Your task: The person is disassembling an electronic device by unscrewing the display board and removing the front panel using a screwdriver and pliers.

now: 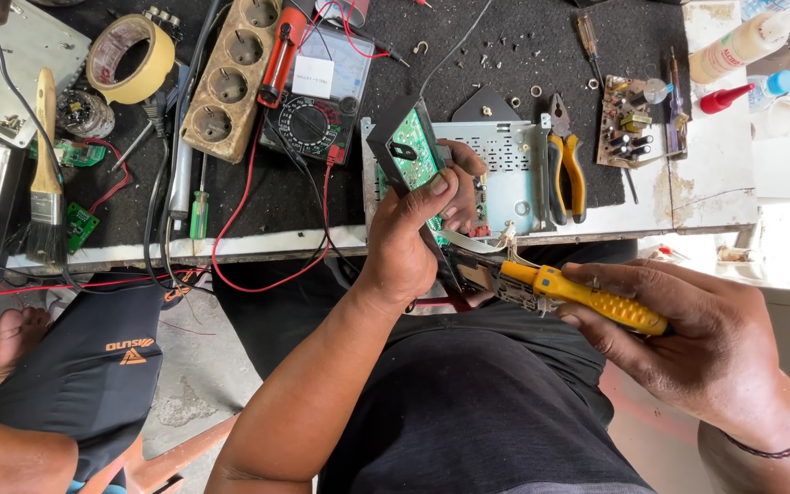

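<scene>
My left hand point(409, 242) grips a green circuit board point(416, 157) with a black frame, holding it upright at the table's front edge. The board sits in front of a perforated metal chassis point(505, 174) lying on the black mat. My right hand point(688, 334) is shut on a yellow-handled screwdriver point(587, 297). Its tip points left at a small part point(486, 274) below the board, over my lap. A flat ribbon cable point(473, 242) runs from the board toward that part.
On the black mat point(432, 55) lie yellow-handled pliers point(566, 165), a small circuit board point(630, 119), a multimeter point(317, 110) with red leads, a beige power strip point(230, 78), a tape roll point(130, 57), a brush point(46, 174) and a green screwdriver point(198, 206). Bottles point(742, 46) stand at the right.
</scene>
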